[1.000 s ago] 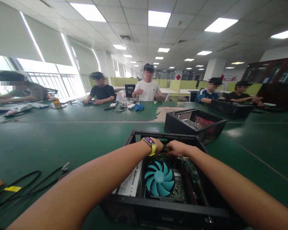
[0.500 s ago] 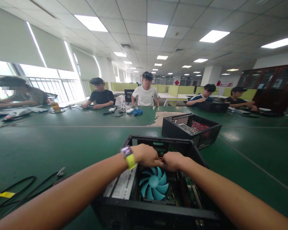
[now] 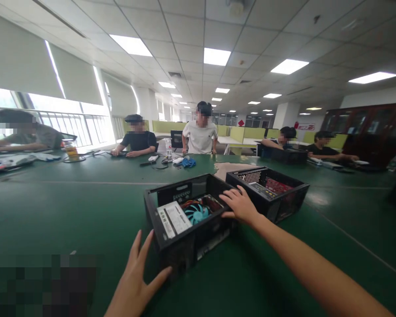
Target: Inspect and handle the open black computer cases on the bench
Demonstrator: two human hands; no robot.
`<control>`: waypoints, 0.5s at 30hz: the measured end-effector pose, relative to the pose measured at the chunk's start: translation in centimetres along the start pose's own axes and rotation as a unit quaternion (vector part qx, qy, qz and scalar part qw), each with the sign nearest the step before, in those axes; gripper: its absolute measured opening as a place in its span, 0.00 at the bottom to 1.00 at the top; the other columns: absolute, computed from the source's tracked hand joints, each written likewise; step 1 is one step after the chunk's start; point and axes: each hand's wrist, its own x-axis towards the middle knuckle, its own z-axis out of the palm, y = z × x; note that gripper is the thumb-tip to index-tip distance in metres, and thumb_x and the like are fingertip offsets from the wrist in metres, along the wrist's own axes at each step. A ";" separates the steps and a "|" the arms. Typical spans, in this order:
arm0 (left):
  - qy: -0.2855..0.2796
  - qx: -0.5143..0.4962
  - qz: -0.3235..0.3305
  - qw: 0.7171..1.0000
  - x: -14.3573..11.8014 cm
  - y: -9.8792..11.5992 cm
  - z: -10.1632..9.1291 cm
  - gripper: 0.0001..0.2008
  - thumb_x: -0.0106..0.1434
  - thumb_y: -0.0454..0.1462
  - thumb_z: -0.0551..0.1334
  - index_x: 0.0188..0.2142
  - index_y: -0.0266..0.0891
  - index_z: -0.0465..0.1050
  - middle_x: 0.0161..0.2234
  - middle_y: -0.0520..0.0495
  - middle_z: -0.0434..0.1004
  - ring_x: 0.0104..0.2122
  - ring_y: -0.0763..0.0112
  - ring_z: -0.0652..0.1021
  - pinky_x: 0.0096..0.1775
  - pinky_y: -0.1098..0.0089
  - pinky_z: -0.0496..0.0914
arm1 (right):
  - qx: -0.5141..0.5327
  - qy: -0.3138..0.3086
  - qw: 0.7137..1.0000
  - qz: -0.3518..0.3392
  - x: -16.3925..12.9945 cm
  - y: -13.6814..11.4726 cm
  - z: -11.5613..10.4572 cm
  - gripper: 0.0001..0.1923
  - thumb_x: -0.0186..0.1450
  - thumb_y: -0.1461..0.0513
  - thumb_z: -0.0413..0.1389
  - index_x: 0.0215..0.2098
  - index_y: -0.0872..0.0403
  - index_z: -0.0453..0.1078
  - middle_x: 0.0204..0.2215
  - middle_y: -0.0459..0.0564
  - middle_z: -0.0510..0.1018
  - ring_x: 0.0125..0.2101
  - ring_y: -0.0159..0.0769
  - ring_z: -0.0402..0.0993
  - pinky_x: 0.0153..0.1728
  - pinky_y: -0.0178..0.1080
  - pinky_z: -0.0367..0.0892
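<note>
Left grip (image 3: 134, 278) and right grip (image 3: 243, 206) flank the computer case (image 3: 185, 250)

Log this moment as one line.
left hand: spread beside nearer computer case | right hand: at its right edge | blue fan: inside it
</note>
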 end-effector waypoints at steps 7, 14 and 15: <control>0.007 -0.034 -0.093 0.995 9.9 1.2 7.0 0.46 0.60 0.54 0.54 0.66 0.34 0.30 0.66 0.27 0.36 0.60 0.41 0.58 0.53 0.47 0.63 | 0.023 -0.090 0.959 0.269 3.7 10.1 2.0 0.36 0.56 0.47 0.55 0.54 0.63 0.63 0.48 0.72 0.69 0.47 0.62 0.67 0.42 0.57 0.61; 0.119 -0.020 -0.091 0.989 16.8 -0.9 8.7 0.44 0.59 0.56 0.52 0.64 0.30 0.43 0.63 0.31 0.49 0.62 0.50 0.54 0.60 0.55 0.55 | 0.095 -0.131 0.961 0.225 -4.4 14.6 2.3 0.39 0.56 0.47 0.54 0.63 0.50 0.54 0.56 0.60 0.65 0.52 0.55 0.65 0.48 0.52 0.62; 0.157 -0.011 -0.121 0.980 18.0 -1.5 7.8 0.43 0.60 0.57 0.50 0.63 0.30 0.44 0.62 0.32 0.49 0.62 0.50 0.54 0.60 0.56 0.54 | 0.109 -0.126 0.963 0.212 -6.3 14.8 1.9 0.40 0.57 0.47 0.54 0.64 0.49 0.52 0.59 0.58 0.62 0.54 0.54 0.62 0.51 0.51 0.60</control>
